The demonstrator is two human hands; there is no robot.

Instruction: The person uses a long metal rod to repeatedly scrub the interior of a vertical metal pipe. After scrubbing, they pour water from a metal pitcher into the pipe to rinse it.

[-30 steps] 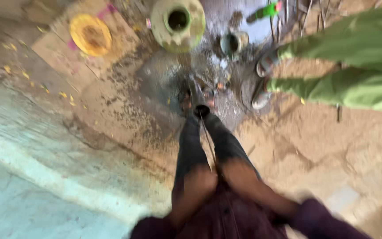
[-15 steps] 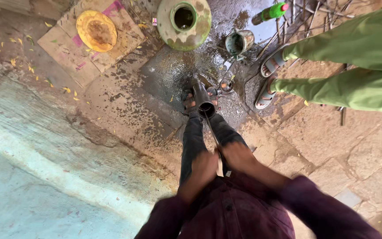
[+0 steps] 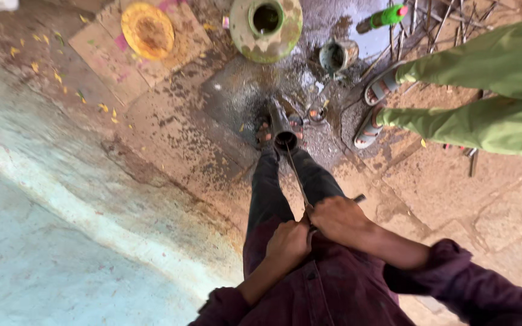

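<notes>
I look straight down my own body. My left hand (image 3: pixel 288 242) and my right hand (image 3: pixel 336 218) are both closed around the top of a thin metal rod (image 3: pixel 296 175). The rod runs down into the open mouth of a dark upright metal pipe (image 3: pixel 283 130) that stands on wet, oily ground between my sandalled feet. My dark trousers and maroon sleeves frame the hands. A short dark handle end (image 3: pixel 359 198) sticks out just right of my right hand.
Another person's green trouser legs (image 3: pixel 484 90) and sandalled feet (image 3: pixel 377 108) stand close at the right. Ahead are a large greenish drum (image 3: pixel 266 27), a small tin (image 3: pixel 336 56), a green bottle (image 3: pixel 385 17) and a yellow disc (image 3: pixel 147 30) on cardboard. Pale concrete (image 3: pixel 43 241) lies left.
The view has steadied and sharpened. My hands have kept their grip on the rod and sit slightly higher and closer together; the other person's feet stay put.
</notes>
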